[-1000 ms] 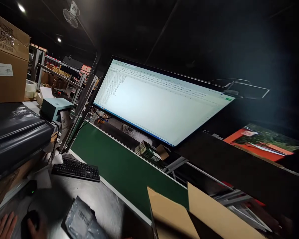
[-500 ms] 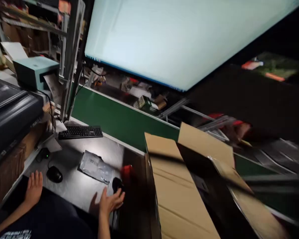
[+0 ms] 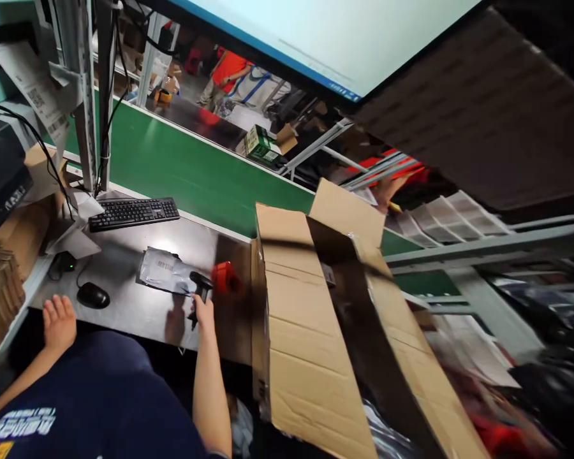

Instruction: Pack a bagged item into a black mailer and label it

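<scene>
Readable writing is scarce: the grey parcel point(image 3: 165, 273) carries a white barcode label, its print too small to read, and a barcode slip point(image 3: 38, 95) hangs from the device at upper left. White lettering shows on your dark shirt at the lower left, not legible.

Your right hand point(image 3: 201, 313) is closed around the handle of the black scanner point(image 3: 198, 288); the grip is firm on it. The scanner's long axis runs from your hand away from you, its head pointing up and left towards the parcel's near corner. The parcel lies flat on the worktop point(image 3: 138, 309), long axis roughly left to right, between the keyboard point(image 3: 132, 213) and your hand. A red object point(image 3: 226, 278) sits just right of the scanner head.

Your right forearm extends straight forward from the body. Your left hand point(image 3: 58, 323) rests open, fingers spread, on the worktop edge near the mouse point(image 3: 92, 295), holding nothing. An open cardboard box point(image 3: 310, 331) stands to your right.
</scene>
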Demonstrator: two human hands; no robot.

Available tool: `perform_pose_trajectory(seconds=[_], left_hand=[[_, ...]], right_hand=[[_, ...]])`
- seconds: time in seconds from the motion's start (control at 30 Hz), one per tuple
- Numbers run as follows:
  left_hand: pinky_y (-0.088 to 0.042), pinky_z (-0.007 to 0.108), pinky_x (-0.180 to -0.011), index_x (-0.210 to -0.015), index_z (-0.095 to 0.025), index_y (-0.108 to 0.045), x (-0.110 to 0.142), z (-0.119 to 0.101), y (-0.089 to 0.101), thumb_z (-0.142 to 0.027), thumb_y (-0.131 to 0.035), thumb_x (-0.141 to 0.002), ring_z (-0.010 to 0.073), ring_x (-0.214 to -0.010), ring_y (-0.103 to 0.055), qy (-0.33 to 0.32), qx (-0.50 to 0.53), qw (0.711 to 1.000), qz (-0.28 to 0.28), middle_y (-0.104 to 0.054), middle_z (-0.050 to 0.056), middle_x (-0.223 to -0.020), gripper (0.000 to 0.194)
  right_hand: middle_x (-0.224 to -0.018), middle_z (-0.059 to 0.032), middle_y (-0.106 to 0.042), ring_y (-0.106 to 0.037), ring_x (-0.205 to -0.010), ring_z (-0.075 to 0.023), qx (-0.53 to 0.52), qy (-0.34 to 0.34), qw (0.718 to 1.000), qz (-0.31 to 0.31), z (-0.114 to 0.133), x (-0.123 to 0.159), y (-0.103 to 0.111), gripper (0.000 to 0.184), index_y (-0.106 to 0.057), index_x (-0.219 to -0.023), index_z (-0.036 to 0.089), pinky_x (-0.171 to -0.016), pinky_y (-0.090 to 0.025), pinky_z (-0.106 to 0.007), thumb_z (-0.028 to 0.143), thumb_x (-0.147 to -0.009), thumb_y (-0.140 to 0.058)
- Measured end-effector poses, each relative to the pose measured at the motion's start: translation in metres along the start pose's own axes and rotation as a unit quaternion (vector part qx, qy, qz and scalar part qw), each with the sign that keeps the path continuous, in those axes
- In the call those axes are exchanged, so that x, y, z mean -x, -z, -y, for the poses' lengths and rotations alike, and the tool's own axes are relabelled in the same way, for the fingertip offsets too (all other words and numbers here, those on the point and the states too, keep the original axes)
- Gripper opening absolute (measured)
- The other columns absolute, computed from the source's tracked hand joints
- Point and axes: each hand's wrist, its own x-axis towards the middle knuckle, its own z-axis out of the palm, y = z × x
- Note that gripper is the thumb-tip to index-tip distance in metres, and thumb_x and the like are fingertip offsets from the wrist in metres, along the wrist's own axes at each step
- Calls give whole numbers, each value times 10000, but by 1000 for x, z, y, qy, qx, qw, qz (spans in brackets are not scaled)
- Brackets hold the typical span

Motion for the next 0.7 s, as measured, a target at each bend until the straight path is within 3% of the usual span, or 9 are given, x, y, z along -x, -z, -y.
perform_pose_trajectory(seconds=[0.17, 0.27, 0.4, 0.53, 0.63, 0.7], left_hand=[[-396, 810, -1273, -1548, 164, -524, 2, -3, 3, -114, -256, -1070, 575, -1662, -311, 18, 30, 999, 1, -438, 482, -1648, 614], [-371, 789, -1305, -1540, 173, -529, 1, -5, 1, -108, -299, -1052, 572, -1663, -307, 33, 44, 998, 7, -441, 479, -1653, 609], [-388, 774, -1303, -1530, 129, -569, -1, -4, -3, -111, -303, -1039, 554, -1665, -328, 52, 54, 997, -2, -470, 433, -1669, 608], [-426, 805, -1246, -1508, 145, -576, -3, -2, -5, -124, -304, -1044, 587, -1627, -390, 33, 40, 999, -3, -483, 465, -1635, 601], [-436, 792, -1232, -1513, 149, -567, -3, -3, -6, -130, -261, -1061, 589, -1603, -433, 25, 19, 1000, -3, -496, 467, -1621, 612], [-436, 760, -1248, -1518, 152, -565, -2, -5, -3, -115, -249, -1065, 575, -1587, -466, 25, -2, 1000, 4, -499, 464, -1621, 614]], right_hand=[[-584, 77, -578, -560, -540, -138, -22, 10, 998, 56, 14, 35, -52, 308, -668, -880, 212, -533, -438, -264, 460, -743, -788], [-537, 83, -553, -541, -525, -139, -24, 10, 998, 58, 22, 43, -62, 313, -636, -840, 225, -536, -424, -272, 481, -750, -792], [-516, 85, -535, -515, -525, -137, -33, 14, 998, 61, 28, 56, -52, 351, -616, -833, 233, -535, -403, -272, 542, -745, -759], [-536, 74, -548, -523, -537, -144, -39, 22, 997, 61, 24, 69, -38, 377, -617, -854, 231, -546, -424, -282, 568, -743, -744], [-565, 52, -570, -569, -549, -172, -7, 37, 998, 50, 10, 63, -25, 379, -632, -887, 232, -552, -459, -303, 584, -774, -713], [-618, 22, -617, -634, -579, -206, 53, 40, 998, 11, 0, 50, -12, 373, -630, -923, 243, -566, -505, -328, 585, -788, -692]])
